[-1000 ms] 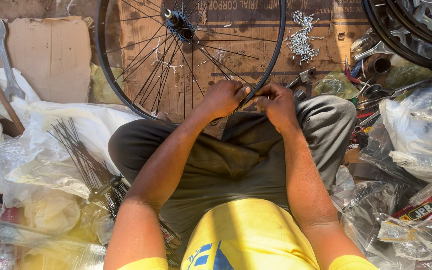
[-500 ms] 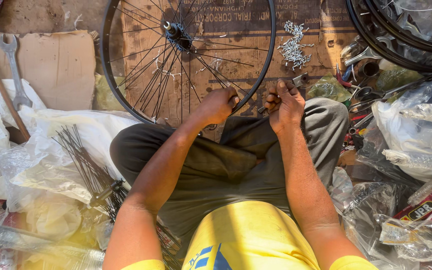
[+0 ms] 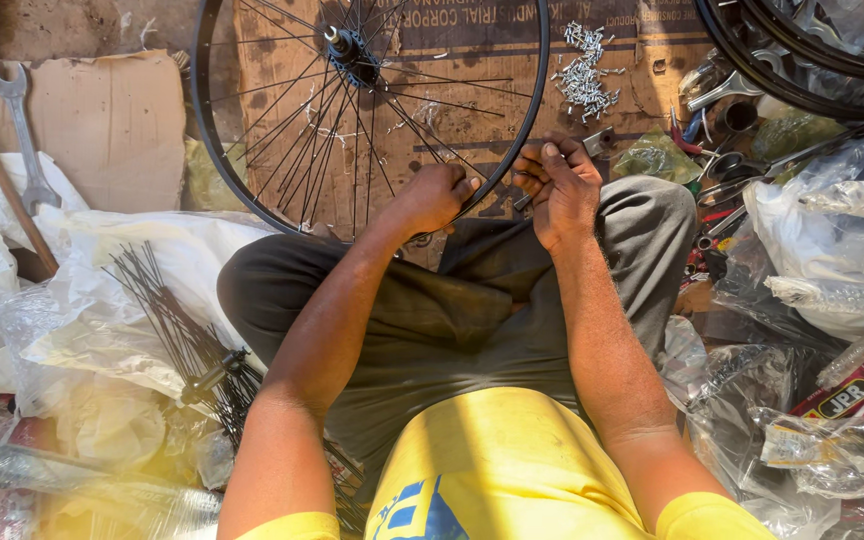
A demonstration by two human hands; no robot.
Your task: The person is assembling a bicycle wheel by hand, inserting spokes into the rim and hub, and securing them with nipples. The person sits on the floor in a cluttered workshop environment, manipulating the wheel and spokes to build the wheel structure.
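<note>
- Nearest the camera, a bundle of loose black spokes (image 3: pixel 177 330) lies on crumpled white plastic sheeting (image 3: pixel 102 300) by the person's left knee.
- Clear plastic bags (image 3: pixel 832 300) are heaped on the other side, by the right knee.
- Above the lap, the left hand (image 3: pixel 432 198) is curled with its grip closed on the rim of the bicycle wheel (image 3: pixel 517 150), at the wheel's near edge.
- The right hand (image 3: pixel 560 185) sits just beside it at the same stretch of rim — fingers pinched together on something small; what it is cannot be told.
- The wheel lies flat on brown cardboard (image 3: pixel 452 120) on the floor, its hub (image 3: pixel 347 45) towards the far side, spokes fanning out.
- Beyond the right hand, a small pile of silvery spoke nipples (image 3: pixel 582 70) rests on the cardboard.
- Far left, a spanner (image 3: pixel 24 135) lies on another cardboard piece — well apart from both hands.
</note>
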